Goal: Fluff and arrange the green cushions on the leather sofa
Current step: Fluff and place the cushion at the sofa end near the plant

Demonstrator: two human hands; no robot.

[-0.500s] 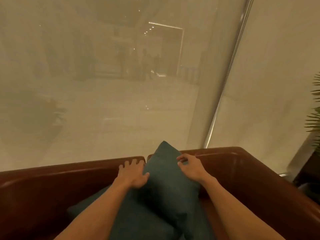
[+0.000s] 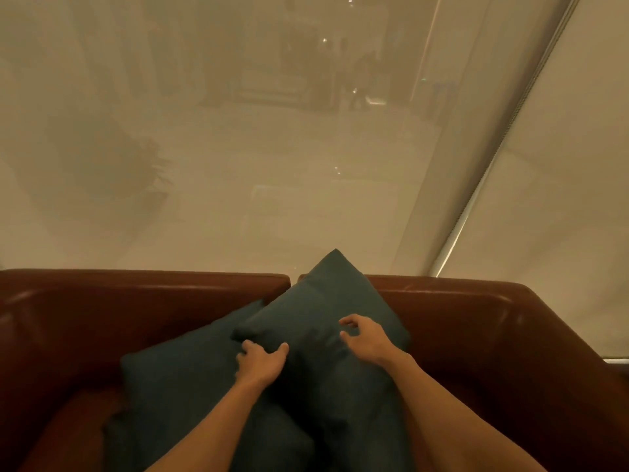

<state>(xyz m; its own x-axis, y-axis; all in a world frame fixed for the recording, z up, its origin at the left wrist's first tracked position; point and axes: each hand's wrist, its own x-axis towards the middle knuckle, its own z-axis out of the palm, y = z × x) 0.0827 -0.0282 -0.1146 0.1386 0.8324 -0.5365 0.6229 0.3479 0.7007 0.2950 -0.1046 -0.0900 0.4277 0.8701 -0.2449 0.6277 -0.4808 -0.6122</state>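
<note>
- Cushions: your upper green cushion (image 2: 316, 311) stands tilted, one corner at 12 o'clock above the leather sofa (image 2: 143, 301) backrest, overlapping the lower green cushion (image 2: 183, 386) at 8 o'clock.
- Your left hand (image 2: 262, 364) pinches the upper cushion's lower-left edge.
- Your right hand (image 2: 366, 338) rests half-open, fingers curled, on its face.

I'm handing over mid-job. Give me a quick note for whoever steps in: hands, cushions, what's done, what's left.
Left hand: fingers curled around the lower left corner of the front cushion, gripping it.
Right hand: open, fingers spread, on or just above that cushion's face; contact unclear.
Cushions: the front cushion stands on a corner, top point above the sofa back. The second cushion leans behind it to the left, partly covered.
Done: both cushions are up against the back.
Left: square the front cushion, fluff and separate the pair.
</note>
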